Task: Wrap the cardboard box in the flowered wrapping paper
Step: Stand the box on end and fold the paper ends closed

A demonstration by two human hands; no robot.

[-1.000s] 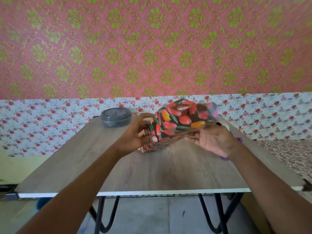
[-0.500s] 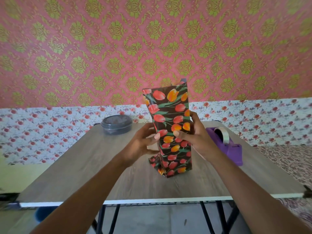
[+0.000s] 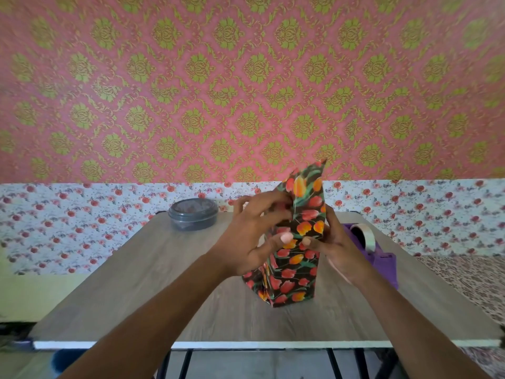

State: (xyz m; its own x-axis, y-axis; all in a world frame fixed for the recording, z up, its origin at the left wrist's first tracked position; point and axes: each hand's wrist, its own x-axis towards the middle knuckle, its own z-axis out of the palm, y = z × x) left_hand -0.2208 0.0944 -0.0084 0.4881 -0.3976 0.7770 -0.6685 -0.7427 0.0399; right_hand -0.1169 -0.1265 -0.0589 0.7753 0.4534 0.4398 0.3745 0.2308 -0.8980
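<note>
Wood-grain tabletop (image 3: 136, 296) is being used to stand the flowered wrapping paper (image 3: 295, 272) upright near its middle, the cardboard box hidden inside, so the loose top can be folded. The paper is being pinched by the left hand (image 3: 254, 242) and gripped by the right hand (image 3: 337, 251), fingers curled on it. A purple tape dispenser (image 3: 382, 258) and a grey container (image 3: 192, 214) are being stationed behind, blocking nothing.

The paper-covered box (image 3: 295, 274) stands upright on the table (image 3: 136, 296), a little right of the middle. 2 hands flank it: the left hand (image 3: 251, 239) grips its left side with the thumb on the front face, and the right hand (image 3: 336, 247) grips its right side, thumb also on the front. The paper's loose end rises above both hands. A round lidded container (image 3: 193, 214) sits at the table's back, left of the box and well apart from it. A tape dispenser (image 3: 382, 261) sits right of the box, just behind the right hand. The wall (image 3: 246, 91) stands behind the table.
</note>
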